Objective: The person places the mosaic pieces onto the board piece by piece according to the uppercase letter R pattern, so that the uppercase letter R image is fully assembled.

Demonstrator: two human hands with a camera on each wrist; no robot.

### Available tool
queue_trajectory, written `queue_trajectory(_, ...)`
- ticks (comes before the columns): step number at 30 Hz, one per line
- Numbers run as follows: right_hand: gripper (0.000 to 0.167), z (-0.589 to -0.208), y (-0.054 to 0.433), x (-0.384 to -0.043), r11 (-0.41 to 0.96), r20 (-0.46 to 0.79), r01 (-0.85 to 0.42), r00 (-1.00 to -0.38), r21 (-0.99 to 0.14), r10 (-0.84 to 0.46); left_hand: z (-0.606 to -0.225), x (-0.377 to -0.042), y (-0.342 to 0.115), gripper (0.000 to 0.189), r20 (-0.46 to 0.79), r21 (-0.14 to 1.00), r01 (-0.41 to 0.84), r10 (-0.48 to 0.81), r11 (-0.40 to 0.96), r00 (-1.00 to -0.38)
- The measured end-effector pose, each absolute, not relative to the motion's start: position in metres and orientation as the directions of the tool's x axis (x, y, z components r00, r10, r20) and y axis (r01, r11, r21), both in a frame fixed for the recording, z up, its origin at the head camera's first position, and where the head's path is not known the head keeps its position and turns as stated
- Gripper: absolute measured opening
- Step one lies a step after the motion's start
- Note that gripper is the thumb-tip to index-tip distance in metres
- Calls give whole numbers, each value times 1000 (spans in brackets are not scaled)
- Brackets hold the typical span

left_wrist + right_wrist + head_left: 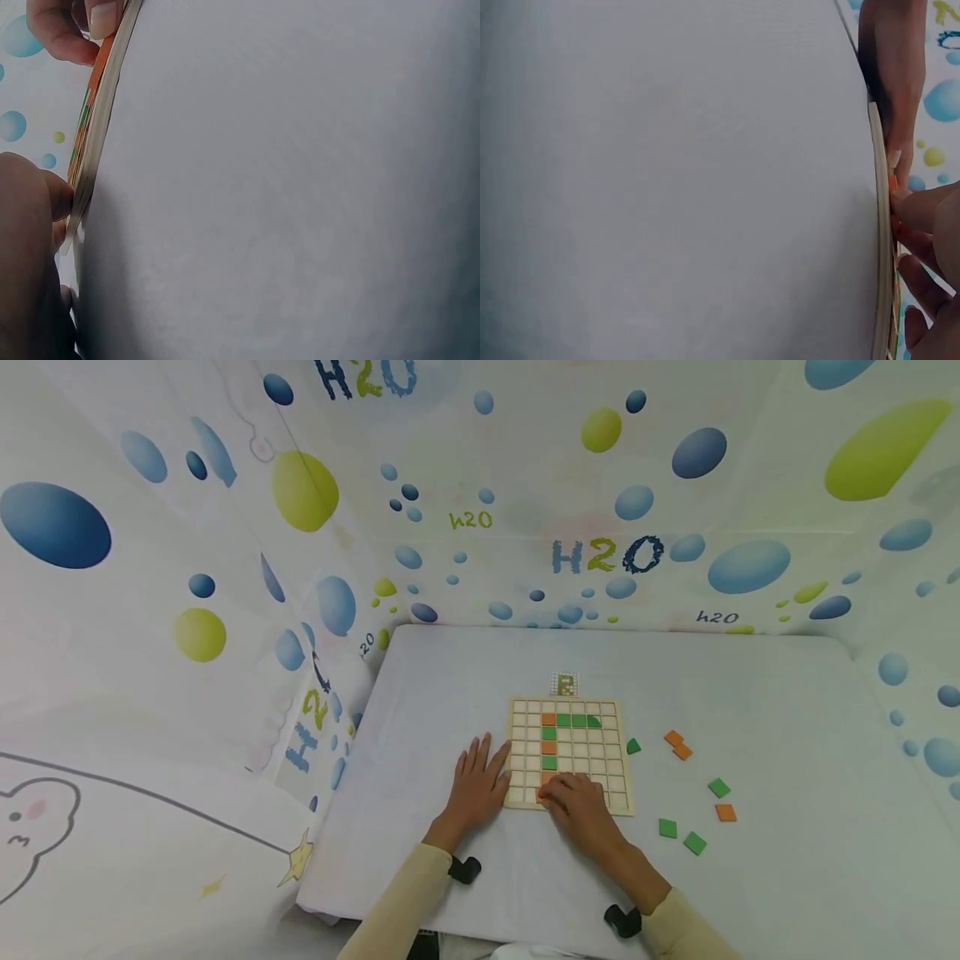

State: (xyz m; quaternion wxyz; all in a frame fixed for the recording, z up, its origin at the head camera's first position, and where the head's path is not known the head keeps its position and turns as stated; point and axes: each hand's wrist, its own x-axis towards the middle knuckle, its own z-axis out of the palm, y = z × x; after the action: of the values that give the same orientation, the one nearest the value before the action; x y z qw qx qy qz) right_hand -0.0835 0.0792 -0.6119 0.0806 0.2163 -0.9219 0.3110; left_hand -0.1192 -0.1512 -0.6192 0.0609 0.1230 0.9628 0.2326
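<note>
A wooden grid board (pixel 525 705) lies on the table. In it, orange and green tiles form a column, and a green row (pixel 579 721) extends right from its top, ending in a rounded tile. My right hand (pixel 581 810) is over the board's lower part, its thumb and fingers pinching an orange square tile (pixel 541 795) at the foot of the column. The right wrist view shows that orange tile (pixel 893 184) at the thumb tip, near the board's edge. With fingers spread and extended, my left hand (pixel 477 789) rests against the board's left edge (pixel 105 112).
Right of the board lie loose tiles: a rounded green piece (pixel 633 746), two overlapping orange tiles (pixel 678 744), another orange tile (pixel 725 812) and several green squares (pixel 694 842). A small pattern card (pixel 564 684) sits behind the board. White cloth (pixel 795 718) covers the table.
</note>
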Motion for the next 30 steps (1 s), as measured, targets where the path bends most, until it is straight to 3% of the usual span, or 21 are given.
queue_trajectory(16,11,-613,85,-82,764,254,-401,-915,-506,-313,-619,-120,-152,57,-66,467,212,273,858,-960)
queue_trajectory(30,13,-612,86,-81,734,222,-389,-921,-556,-320,-619,-119,-151,58,-80,457,201,265,867,-961)
